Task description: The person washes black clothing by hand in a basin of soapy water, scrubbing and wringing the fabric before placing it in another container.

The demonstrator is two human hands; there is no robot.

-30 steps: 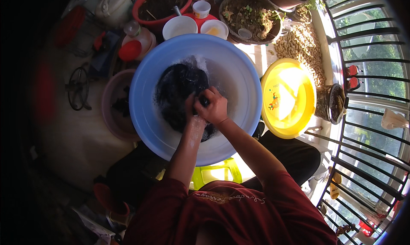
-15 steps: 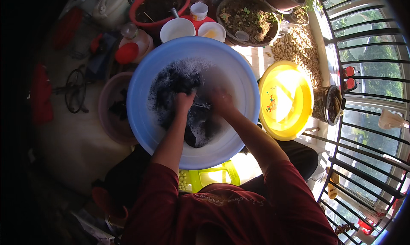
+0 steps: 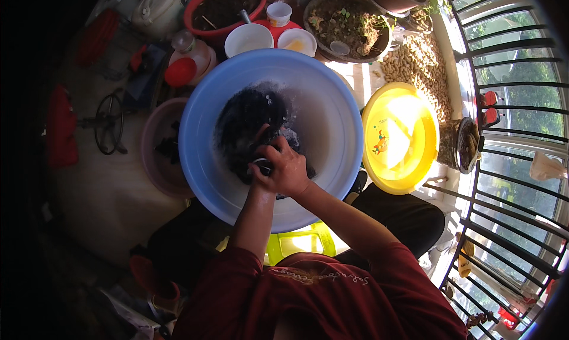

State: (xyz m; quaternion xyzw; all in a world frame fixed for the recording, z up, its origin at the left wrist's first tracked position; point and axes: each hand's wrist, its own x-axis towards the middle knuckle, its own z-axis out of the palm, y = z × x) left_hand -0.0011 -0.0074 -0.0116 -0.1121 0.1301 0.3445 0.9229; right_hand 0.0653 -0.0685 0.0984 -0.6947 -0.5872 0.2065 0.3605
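A large blue basin (image 3: 198, 180) holds sudsy grey water and a dark wet piece of cloth (image 3: 246, 118). My right hand (image 3: 287, 167) lies over the near part of the cloth with its fingers bent onto it. Partly beneath it, my left hand (image 3: 264, 182) grips a fold of the same cloth, the thumb showing near the fold. Most of the left fingers are hidden by cloth and the right hand. Both hands meet close together near the middle of the basin.
Right of the basin stands a yellow basin (image 3: 372, 168); left is a pinkish basin (image 3: 155, 177) with dark cloth inside. White bowls (image 3: 249, 39) and soil-filled pots (image 3: 347, 29) crowd the far side. A black-barred window (image 3: 515, 109) lines the right.
My right hand has come left and nearer, out of the water onto the cloth beside my left hand. The left hand has shifted nearer, and the cloth is bunched up more.
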